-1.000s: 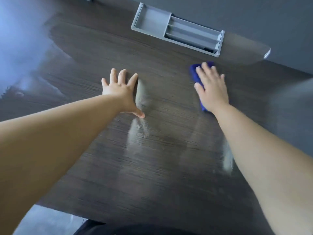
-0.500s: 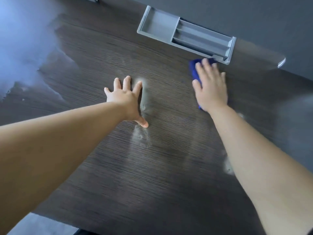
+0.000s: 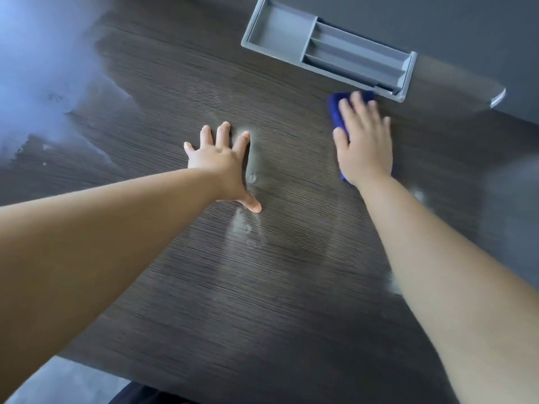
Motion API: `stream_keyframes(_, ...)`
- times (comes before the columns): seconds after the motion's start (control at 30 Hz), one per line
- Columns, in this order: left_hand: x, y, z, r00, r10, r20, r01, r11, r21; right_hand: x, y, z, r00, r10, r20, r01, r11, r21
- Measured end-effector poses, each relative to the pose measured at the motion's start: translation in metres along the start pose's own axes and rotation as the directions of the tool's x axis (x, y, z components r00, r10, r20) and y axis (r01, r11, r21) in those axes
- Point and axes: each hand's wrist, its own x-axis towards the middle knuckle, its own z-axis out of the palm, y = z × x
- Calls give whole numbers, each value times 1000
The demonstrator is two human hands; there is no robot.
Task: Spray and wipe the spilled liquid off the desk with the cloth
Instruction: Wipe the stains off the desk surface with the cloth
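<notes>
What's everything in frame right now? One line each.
desk: 1, dark wood grain, fills most of the view
tray: 1, grey, compartments, far edge of the desk
cloth: 1, blue, under the right hand, just in front of the tray
liquid streaks: several, pale, by the left thumb and beside the right forearm
floor: grey, lower left
left hand: 1, flat on the desk, fingers spread
right hand: 1, flat on the cloth, blurred
</notes>
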Motion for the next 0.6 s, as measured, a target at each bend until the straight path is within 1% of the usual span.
stream_keyframes(0.03,0,0,1,1000,0,-3,0,1000,0,3,-6,2,982,184,-42,-184,983,16)
stream_keyframes(0.07,1,0,1,1000,3,-8,-3,1000,2,6,-21,5,943,327,-57,-325,945,36)
stream_keyframes(0.1,0,0,0,1000,6,-10,-6,1000,2,6,-41,8,913,407,-43,-405,913,49)
stream_keyframes(0.13,0,0,1,1000,13,-16,-13,1000,4,4,-61,10,908,418,-21,-417,908,48)
stream_keyframes(0.17,0,-1,1,999,18,-28,-18,1000,6,-1,-79,14,935,354,-6,-354,935,30)
stream_keyframes(0.2,-1,-3,2,999,29,-40,-29,1000,10,-8,-92,19,971,239,9,-239,971,-2)
stream_keyframes(0.23,-2,-4,3,998,37,-50,-37,999,10,-18,-98,21,995,88,37,-87,996,-20)
stream_keyframes(0.27,-3,-6,4,997,50,-56,-50,999,6,-27,-96,20,994,-74,80,76,997,-21)
stream_keyframes(0.3,-3,-8,6,996,63,-58,-63,998,2,-33,-84,18,967,-230,113,232,973,-3)
stream_keyframes(0.33,-4,-11,6,995,81,-58,-81,997,-5,-36,-69,15,930,-343,128,345,939,12)
stream_keyframes(0.37,-5,-13,6,993,97,-62,-99,995,-22,-38,-51,12,916,-381,125,382,924,10)
stream_keyframes(0.4,-5,-16,4,991,112,-68,-116,992,-54,-38,-37,10,943,-317,101,319,948,-3)
stream_keyframes(0.43,-5,-20,0,988,131,-80,-139,985,-98,-37,-30,9,987,-149,59,150,989,-12)
stream_keyframes(0.47,-5,-24,-4,985,141,-97,-154,977,-147,-34,-30,9,997,78,12,-78,997,-7)
stream_keyframes(0.5,-4,-31,-9,982,149,-118,-170,967,-190,-30,-40,11,952,305,-31,-305,952,11)
stream_keyframes(0.53,-3,-37,-13,977,157,-142,-186,957,-223,-24,-58,14,874,483,-47,-481,875,43)
stream_keyframes(0.57,-3,-44,-16,973,165,-164,-202,948,-245,-21,-83,16,811,584,-36,-580,811,74)
stream_keyframes(0.6,-2,-51,-18,968,170,-184,-214,943,-254,-21,-108,21,806,592,-20,-589,804,79)
